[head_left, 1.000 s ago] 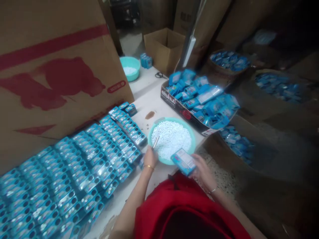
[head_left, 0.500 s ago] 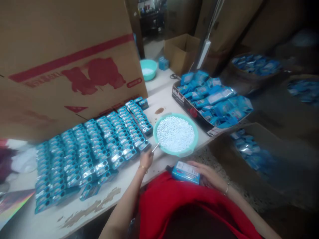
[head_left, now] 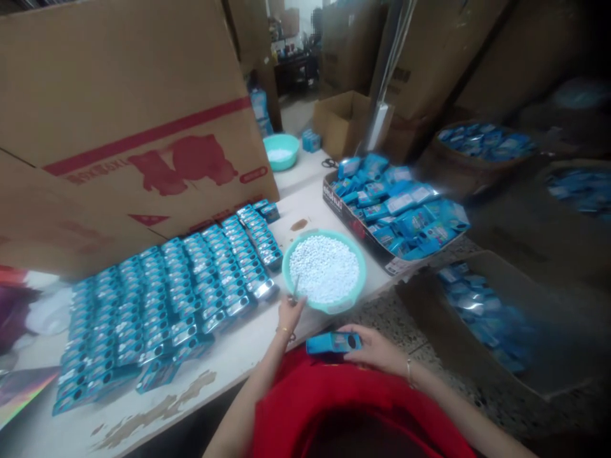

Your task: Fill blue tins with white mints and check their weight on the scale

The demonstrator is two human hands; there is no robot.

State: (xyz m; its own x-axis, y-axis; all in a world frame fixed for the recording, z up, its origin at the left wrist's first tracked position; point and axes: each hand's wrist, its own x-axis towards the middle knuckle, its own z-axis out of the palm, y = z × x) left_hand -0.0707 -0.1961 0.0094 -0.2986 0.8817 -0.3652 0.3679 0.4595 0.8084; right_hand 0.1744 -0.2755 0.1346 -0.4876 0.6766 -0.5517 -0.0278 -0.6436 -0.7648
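My left hand [head_left: 290,313] is at the near left rim of a round turquoise bowl [head_left: 362,270]. Its fingers are closed on a thin metal tool [head_left: 296,287], whose far end reaches over the rim; whether it is a spoon or tweezers I cannot tell. Small white pellets [head_left: 327,267] fill the bowl. Just above my lap, my right hand [head_left: 379,350] grips a small blue box [head_left: 329,343] by its right end. The box lies on its side with a dark round spot showing near my fingers.
Rows of blue boxes [head_left: 162,312] stand on the white table [head_left: 229,362] at left, before a large carton [head_left: 143,127]. Blue packs heap up in a shallow tray [head_left: 353,219] at right. A second turquoise bowl [head_left: 292,152] and scissors [head_left: 329,163] lie farther back.
The tool's end has gone from beside the bowl to over its near left rim. My right hand has turned the blue box, so its white-labelled face no longer shows. The view has shifted slightly.
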